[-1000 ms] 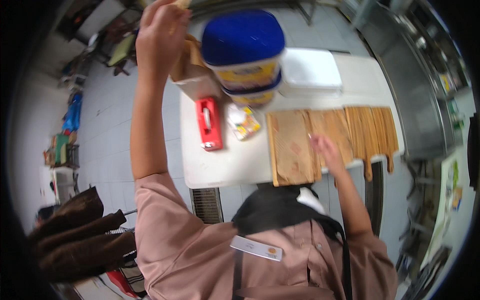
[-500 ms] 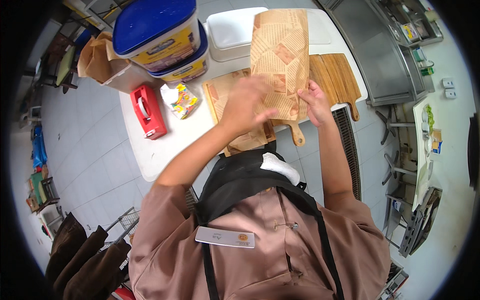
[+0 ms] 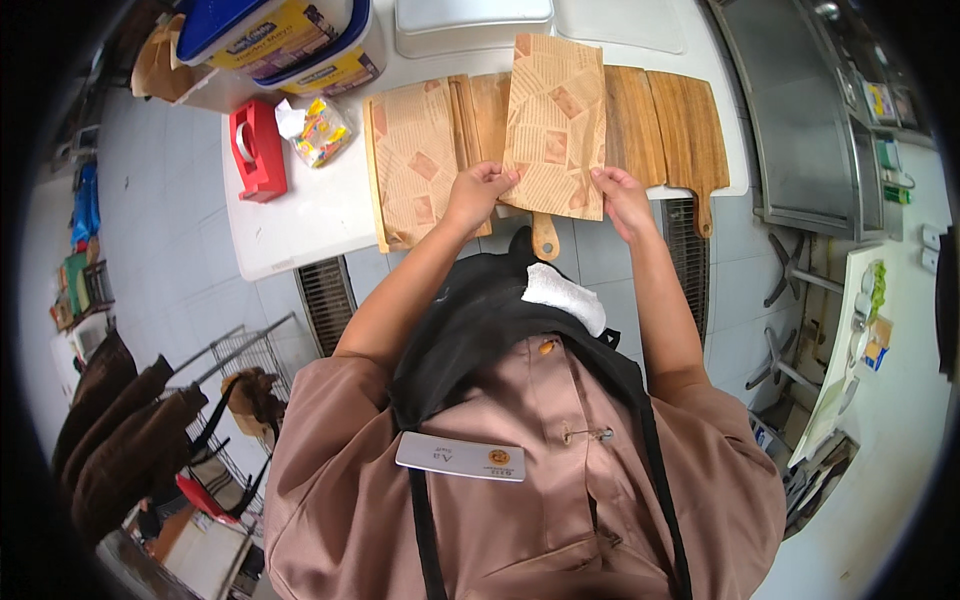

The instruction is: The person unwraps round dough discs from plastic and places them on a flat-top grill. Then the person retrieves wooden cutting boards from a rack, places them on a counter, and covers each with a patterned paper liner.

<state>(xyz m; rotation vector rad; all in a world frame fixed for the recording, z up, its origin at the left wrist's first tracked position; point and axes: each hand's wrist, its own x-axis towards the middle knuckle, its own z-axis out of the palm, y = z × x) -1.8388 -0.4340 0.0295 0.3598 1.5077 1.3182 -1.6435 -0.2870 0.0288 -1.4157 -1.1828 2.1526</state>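
Observation:
A sheet of brown newsprint-patterned wrapping paper (image 3: 556, 115) lies over or just above a wooden paddle board, whose handle (image 3: 543, 240) sticks out beneath its near edge. My left hand (image 3: 476, 197) pinches the near left corner between thumb and fingers. On the opposite side, my right hand (image 3: 624, 203) grips the near right corner the same way. To the left, a second patterned sheet (image 3: 415, 165) covers a wooden board or tray with a raised edge (image 3: 463, 120). Two more bare paddle boards, one in the middle (image 3: 630, 125) and one at the right (image 3: 690, 125), lie beside the held sheet.
On the white table (image 3: 300, 232) stand a red tape dispenser (image 3: 257, 150), a crumpled colourful packet (image 3: 322, 132) and stacked blue-lidded tubs (image 3: 330, 75). A white plastic container (image 3: 473, 25) sits at the back. Right of the table is a steel counter (image 3: 815, 120).
My left hand has moved from over the left sheet to the held sheet's left corner and closed on it. That sheet has come down flatter over the boards, and the view has shifted.

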